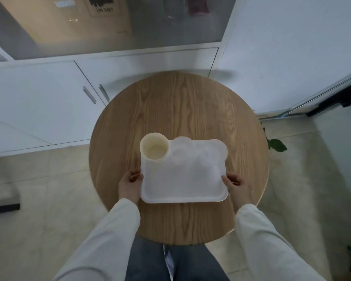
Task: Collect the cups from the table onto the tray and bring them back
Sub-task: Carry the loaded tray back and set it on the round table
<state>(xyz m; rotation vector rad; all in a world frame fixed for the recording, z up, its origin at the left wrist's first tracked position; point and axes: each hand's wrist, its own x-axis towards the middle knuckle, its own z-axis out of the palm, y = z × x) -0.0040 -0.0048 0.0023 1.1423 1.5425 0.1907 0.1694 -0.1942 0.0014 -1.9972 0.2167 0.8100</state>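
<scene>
White cabinets point(39, 102) with two slim metal handles fill the far left, under a frosted glass panel point(118, 23) whose contents are only blurs. A pale tiled floor point(41, 199) spreads on both sides. In the middle stands the round wooden table point(178, 110), its light grain running away from the viewer; the far half of its top is bare. To the right, past the table's edge, a few green leaves point(277, 145) of a plant show low against the wall, and a dark metal rail slants across the upper right corner. At the bottom, two pale long sleeves point(101, 240) reach forward over blue jeans point(150, 264).

The white tray point(182, 185) sits over the near half of the table, rectangular with rounded corners and a shallow raised rim; whether it rests on the wood or is lifted just off it cannot be told. Nothing lies between the tray and the person.

On the tray's far left corner stands a cream cup point(154, 146), upright, open mouth up, its inside pale yellow. Beside it, along the far edge, stand clear cups point(182, 151), so washed out against the white tray that their number is hard to fix; there seem to be two or three, close together or touching.

The left hand point(129, 184) clasps the tray's left edge, thumb over the rim. The right hand point(236, 184) clasps the right edge the same way.
</scene>
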